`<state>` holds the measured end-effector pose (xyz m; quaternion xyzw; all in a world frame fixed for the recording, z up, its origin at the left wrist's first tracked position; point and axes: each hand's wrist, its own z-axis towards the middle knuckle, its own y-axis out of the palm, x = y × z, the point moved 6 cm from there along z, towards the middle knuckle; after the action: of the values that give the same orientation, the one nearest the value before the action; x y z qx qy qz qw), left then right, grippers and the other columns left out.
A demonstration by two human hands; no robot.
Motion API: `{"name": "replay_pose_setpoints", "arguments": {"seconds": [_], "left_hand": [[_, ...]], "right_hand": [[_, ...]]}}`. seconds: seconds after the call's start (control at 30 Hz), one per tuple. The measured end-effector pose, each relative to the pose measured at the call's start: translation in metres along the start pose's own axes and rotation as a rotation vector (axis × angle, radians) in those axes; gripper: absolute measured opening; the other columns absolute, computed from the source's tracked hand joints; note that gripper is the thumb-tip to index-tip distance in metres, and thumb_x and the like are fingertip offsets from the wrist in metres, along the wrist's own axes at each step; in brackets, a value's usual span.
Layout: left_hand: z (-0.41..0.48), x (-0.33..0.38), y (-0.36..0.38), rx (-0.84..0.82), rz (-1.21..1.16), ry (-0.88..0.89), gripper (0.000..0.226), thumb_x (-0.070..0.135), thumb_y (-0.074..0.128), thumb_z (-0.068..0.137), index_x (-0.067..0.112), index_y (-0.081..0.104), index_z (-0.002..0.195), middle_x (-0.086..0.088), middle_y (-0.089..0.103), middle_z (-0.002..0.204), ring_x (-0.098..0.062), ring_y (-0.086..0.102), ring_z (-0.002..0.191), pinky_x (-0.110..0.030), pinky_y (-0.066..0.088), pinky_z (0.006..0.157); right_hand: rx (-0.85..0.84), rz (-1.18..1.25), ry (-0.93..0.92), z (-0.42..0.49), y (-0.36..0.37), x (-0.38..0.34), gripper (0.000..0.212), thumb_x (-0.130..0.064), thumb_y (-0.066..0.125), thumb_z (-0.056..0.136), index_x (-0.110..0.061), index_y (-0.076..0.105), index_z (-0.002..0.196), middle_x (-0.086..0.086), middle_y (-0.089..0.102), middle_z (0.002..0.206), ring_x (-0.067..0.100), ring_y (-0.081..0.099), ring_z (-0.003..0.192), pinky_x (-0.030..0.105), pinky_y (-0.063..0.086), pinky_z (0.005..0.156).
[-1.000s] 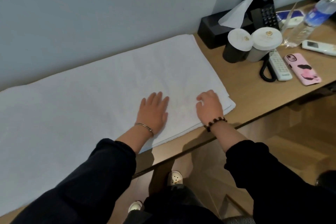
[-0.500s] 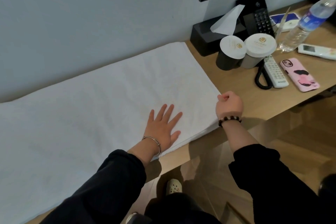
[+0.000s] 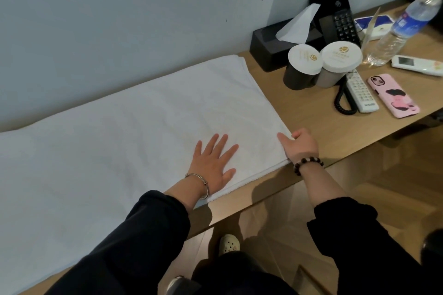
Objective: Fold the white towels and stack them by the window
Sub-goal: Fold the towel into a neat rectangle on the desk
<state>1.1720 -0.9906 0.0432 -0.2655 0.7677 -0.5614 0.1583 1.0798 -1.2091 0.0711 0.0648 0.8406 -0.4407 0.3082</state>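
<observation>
Pale wall backs a wooden bench (image 3: pixel 311 122). Along it lies a long white towel (image 3: pixel 119 151), smooth, with layers showing at its near right edge. The left hand (image 3: pixel 213 163) rests flat on it, fingers spread. The right hand (image 3: pixel 302 146) pinches the towel's right end, thumb on top. Two cup lids (image 3: pixel 304 58) carry gold logos, their writing unreadable.

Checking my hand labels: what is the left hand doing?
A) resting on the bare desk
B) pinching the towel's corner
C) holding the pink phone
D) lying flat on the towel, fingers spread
D: the left hand lies palm-down on the white towel, fingers straight and spread.
</observation>
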Motion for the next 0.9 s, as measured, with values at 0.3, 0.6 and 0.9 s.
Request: {"name": "replay_pose_setpoints", "arguments": {"seconds": [0.3,0.6,0.9], "left_hand": [[-0.009,-0.007,-0.003,0.037,-0.055,0.022,0.059,0.051,0.020,0.099,0.036,-0.004,0.150,0.005,-0.014,0.159,-0.018,-0.016,0.145,-0.049,-0.007,0.115],[-0.019,-0.035,-0.031,0.314,-0.151,-0.204,0.051,0.046,0.017,0.084,0.016,0.057,0.094,-0.001,0.057,0.096,-0.025,0.053,0.092,-0.033,0.035,0.069],[0.044,-0.106,-0.062,0.357,-0.178,-0.355,0.050,0.032,0.030,0.093,0.017,0.046,0.137,-0.012,0.043,0.144,-0.032,0.038,0.131,-0.045,0.036,0.099]], "right_hand": [[0.141,-0.373,-0.058,-0.023,0.004,-0.001,0.029,-0.026,0.050,0.097,-0.014,0.047,0.124,0.010,0.059,0.109,0.022,0.050,0.089,0.030,0.041,0.070],[0.063,-0.657,-0.603,-0.030,0.051,-0.056,0.025,-0.015,0.036,0.095,-0.013,0.055,0.111,0.007,0.054,0.112,0.023,0.049,0.103,0.032,0.041,0.081],[-0.031,-0.637,-0.814,-0.019,0.083,-0.125,0.039,-0.025,0.033,0.100,-0.015,0.045,0.136,0.007,0.037,0.146,0.024,0.032,0.133,0.036,0.029,0.107]]}}
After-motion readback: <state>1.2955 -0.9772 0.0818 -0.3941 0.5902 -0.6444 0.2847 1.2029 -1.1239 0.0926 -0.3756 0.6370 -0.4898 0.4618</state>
